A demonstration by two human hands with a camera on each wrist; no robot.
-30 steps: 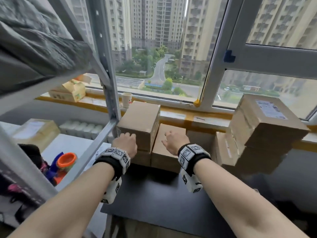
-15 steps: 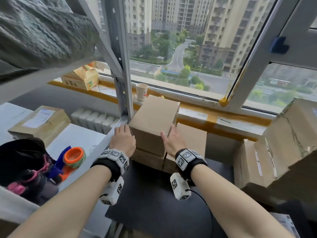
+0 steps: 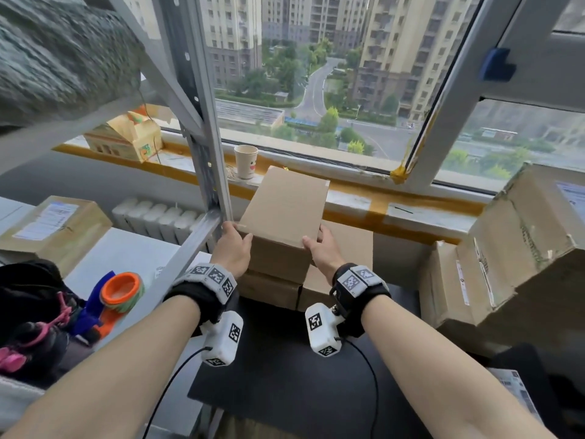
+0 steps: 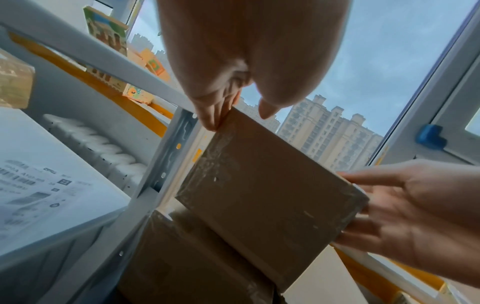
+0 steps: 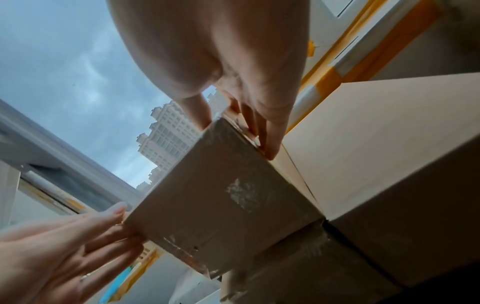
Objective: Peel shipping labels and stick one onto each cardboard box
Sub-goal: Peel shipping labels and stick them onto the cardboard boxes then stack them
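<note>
Plain top box (image 3: 285, 207) dead ahead, stacked on a lower box (image 3: 269, 291) at the far edge of the dark bench (image 3: 285, 375), just under the window sill (image 3: 411, 212). Long axis pointing away from the body toward the glass, short near face turned to the wrists.

Left grip (image 3: 232, 251) flat on the left side of the top box, right grip (image 3: 323, 250) flat on its right side. Fingers straight and spread along the cardboard in both wrist views, thumbs laid over the near top corners. A clamp between two palms, then, not a pinch. Neither grip nearer than the other, with the box squarely between them.

Close on the left, almost touching the knuckles: the upright shelf post (image 3: 209, 160). On the right, hard against the right grip's fingers: a second low box (image 3: 351, 245). No way to tell whether the underside has left the lower box.

No label on the visible top face. Probably the fetching step: draw straight back along the long axis onto the open bench, keeping off the post. Further right, a pile of boxes (image 3: 522, 242) already bearing labels.
</note>
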